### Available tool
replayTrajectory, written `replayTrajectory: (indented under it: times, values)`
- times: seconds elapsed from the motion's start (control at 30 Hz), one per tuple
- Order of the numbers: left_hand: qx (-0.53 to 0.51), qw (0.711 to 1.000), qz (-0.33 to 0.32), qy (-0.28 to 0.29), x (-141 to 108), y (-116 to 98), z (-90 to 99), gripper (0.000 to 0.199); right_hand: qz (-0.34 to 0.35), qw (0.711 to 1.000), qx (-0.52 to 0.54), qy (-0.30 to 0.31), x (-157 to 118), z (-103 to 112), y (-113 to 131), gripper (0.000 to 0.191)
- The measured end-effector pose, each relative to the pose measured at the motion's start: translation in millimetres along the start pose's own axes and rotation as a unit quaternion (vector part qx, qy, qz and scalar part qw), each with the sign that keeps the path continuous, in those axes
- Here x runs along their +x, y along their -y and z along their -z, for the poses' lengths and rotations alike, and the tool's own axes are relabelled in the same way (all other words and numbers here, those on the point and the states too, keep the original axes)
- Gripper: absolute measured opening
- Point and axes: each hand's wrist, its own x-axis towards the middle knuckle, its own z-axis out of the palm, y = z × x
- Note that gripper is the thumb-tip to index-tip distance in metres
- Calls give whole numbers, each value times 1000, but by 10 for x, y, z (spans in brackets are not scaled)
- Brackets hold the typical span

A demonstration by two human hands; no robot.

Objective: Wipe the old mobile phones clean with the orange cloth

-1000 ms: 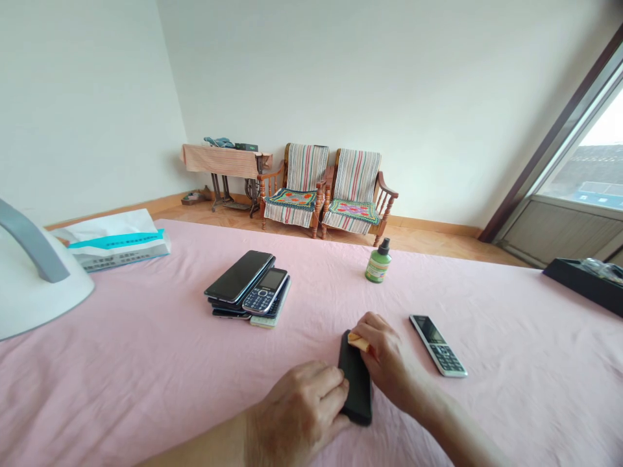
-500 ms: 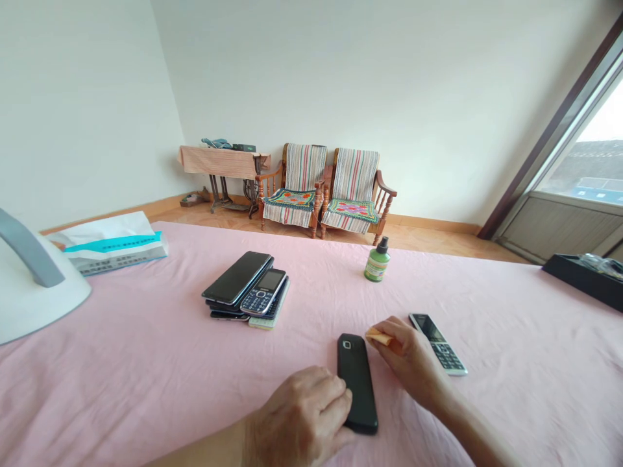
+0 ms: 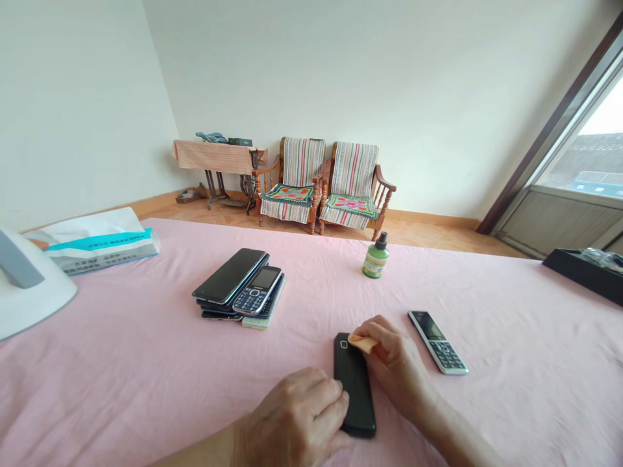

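One black mobile phone (image 3: 357,395) lay back-up on a pink tablecloth (image 3: 146,370), left hand (image 3: 299,412) gripping its edge. Right hand (image 3: 396,366) pinched a folded yellow cloth (image 3: 363,344) at its camera end. Also present were one keypad phone (image 3: 439,344), stacked phones (image 3: 231,277), one green bottle (image 3: 374,261).

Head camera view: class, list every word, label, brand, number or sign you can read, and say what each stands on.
None can be read with certainty.
White and turquoise packet: dark printing, too blurred.
Green bottle: label print, too small.
Dark blue keypad phone: brand mark and key markings, too small.
White-edged keypad phone: key markings, too small.
Black phone: no text can be made out.
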Motion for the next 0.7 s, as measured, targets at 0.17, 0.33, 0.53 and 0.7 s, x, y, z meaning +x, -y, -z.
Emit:
replayTrajectory:
  times: [0.17,0.33,0.53,0.7]
  values:
    - [-16,1000,-24,3,32,37,-2,24,30,998,-8,52,-47,5,134,33]
    - [-26,1000,12,13,51,16,7,21,16,988,48,149,-83,104,232,34]
    - [-30,999,8,23,16,33,-7,21,50,999,-9,10,40,-83,87,40]
    - [-43,998,20,40,27,45,4,20,64,995,-10,70,4,-16,160,40]
